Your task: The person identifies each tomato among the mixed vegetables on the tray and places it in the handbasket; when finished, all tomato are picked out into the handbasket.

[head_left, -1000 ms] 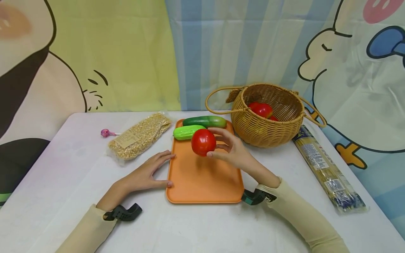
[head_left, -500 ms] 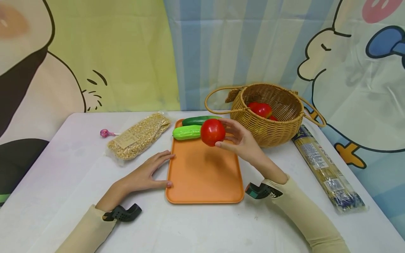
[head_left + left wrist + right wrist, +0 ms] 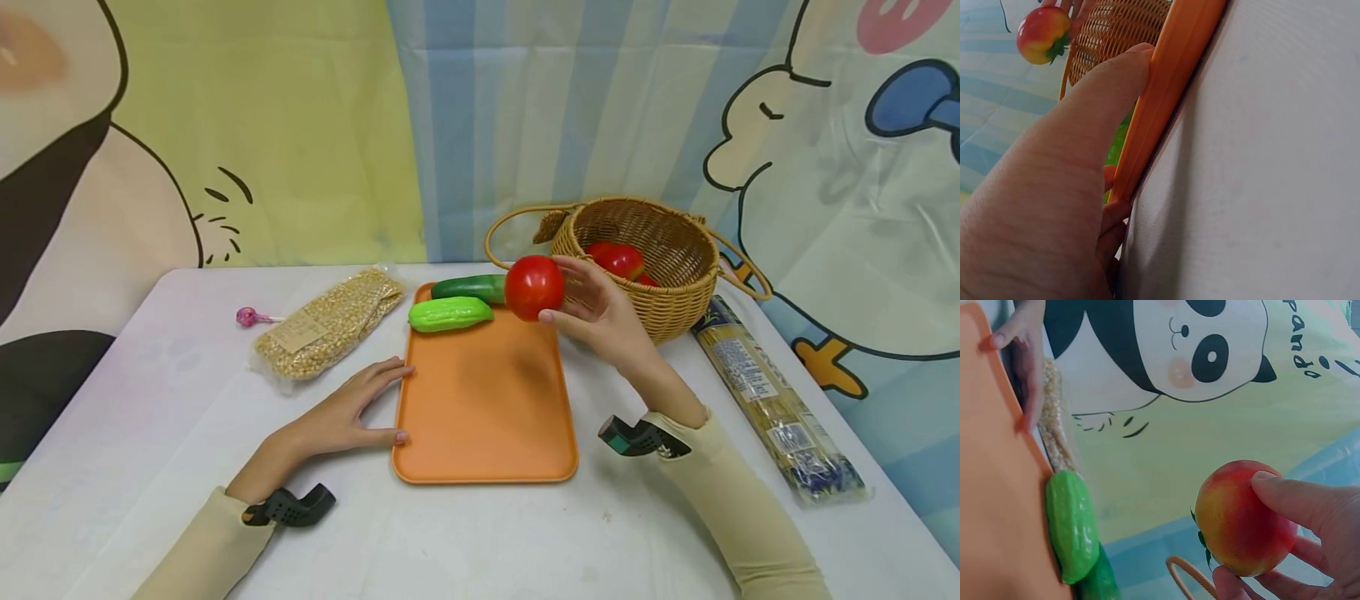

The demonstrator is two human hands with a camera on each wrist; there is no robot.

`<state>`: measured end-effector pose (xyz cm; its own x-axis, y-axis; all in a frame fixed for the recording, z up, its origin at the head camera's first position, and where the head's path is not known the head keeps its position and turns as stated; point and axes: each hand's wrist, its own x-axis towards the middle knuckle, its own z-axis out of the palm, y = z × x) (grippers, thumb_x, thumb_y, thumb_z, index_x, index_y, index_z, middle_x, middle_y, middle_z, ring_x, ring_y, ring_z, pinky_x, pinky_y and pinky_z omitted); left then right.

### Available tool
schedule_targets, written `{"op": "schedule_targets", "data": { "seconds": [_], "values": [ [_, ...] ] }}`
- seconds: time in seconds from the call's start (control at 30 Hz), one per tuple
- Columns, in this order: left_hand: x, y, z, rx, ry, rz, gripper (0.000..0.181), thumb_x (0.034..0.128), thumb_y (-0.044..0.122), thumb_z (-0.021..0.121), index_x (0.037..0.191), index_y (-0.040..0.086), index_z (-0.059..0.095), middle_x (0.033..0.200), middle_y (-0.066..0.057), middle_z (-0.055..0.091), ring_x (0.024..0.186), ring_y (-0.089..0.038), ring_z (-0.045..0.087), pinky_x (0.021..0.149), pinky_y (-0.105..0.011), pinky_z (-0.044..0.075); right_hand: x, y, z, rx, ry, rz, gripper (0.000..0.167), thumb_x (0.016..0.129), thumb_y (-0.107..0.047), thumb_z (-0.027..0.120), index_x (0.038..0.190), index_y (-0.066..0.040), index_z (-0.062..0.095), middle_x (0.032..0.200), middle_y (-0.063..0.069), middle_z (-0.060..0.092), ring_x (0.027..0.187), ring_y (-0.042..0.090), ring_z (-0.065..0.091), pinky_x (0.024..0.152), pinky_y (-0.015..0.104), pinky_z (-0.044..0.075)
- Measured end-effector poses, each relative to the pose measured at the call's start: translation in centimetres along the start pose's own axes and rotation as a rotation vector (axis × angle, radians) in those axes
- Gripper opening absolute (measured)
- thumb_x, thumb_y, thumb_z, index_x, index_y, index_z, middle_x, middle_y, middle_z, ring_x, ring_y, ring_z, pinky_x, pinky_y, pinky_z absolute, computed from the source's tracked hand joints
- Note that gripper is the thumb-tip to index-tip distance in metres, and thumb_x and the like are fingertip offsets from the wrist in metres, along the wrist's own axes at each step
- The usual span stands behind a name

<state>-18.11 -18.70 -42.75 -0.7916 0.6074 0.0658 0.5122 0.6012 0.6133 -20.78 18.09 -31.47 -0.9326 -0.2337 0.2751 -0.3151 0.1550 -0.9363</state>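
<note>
A red tomato (image 3: 534, 287), yellowish around its green leafy stem end in the right wrist view, is pinched between the thumb and fingers of my right hand (image 3: 603, 321). It is up above the back right corner of the orange tray (image 3: 480, 417), in front of the wicker basket (image 3: 637, 312). On the tray's far end lie a light green cucumber-like vegetable (image 3: 450, 314) and a dark green cucumber (image 3: 468, 288), the latter partly hidden by the tomato. With fingers spread, my left hand (image 3: 330, 425) touches the tray's left edge with thumb and fingertips.
Several red fruits (image 3: 618, 260) lie inside the basket, whose handles stick out at both sides. A bag of yellow kernels (image 3: 330, 325) and a lollipop (image 3: 255, 317) lie left of the tray. A long pack of noodles (image 3: 776, 400) lies at the right.
My right hand has carried the tomato rightward and up, from over the tray toward the basket. My left hand has stayed at the tray's edge.
</note>
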Motion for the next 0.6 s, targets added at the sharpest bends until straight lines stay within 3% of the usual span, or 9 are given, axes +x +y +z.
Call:
{"op": "schedule_targets", "data": {
  "seconds": [0.43,0.6],
  "values": [
    [0.0,-0.1,0.0,-0.006,0.001,0.003,0.088,0.0798,0.055,0.074,0.152,0.026,0.034,0.158,-0.001,0.026,0.146,-0.028,0.023,0.114,-0.056,0.023,0.0,-1.2,-3.7,0.02,0.161,0.067,0.062,0.084,-0.008,0.077,0.14,-0.015,0.049,0.139,0.012,0.05,0.118,0.02,0.054,0.089,0.016,0.05],
    [0.0,-0.1,0.0,-0.008,0.004,0.004,0.088,0.0794,0.055,0.074,0.152,0.026,0.034,0.158,-0.001,0.026,0.146,-0.028,0.023,0.114,-0.055,0.024,-0.1,-1.6,-4.9,-0.056,0.218,0.128,0.062,0.086,-0.017,0.076,0.141,-0.022,0.049,0.14,0.007,0.048,0.121,0.022,0.052,0.087,0.015,0.051]
  ]
}}
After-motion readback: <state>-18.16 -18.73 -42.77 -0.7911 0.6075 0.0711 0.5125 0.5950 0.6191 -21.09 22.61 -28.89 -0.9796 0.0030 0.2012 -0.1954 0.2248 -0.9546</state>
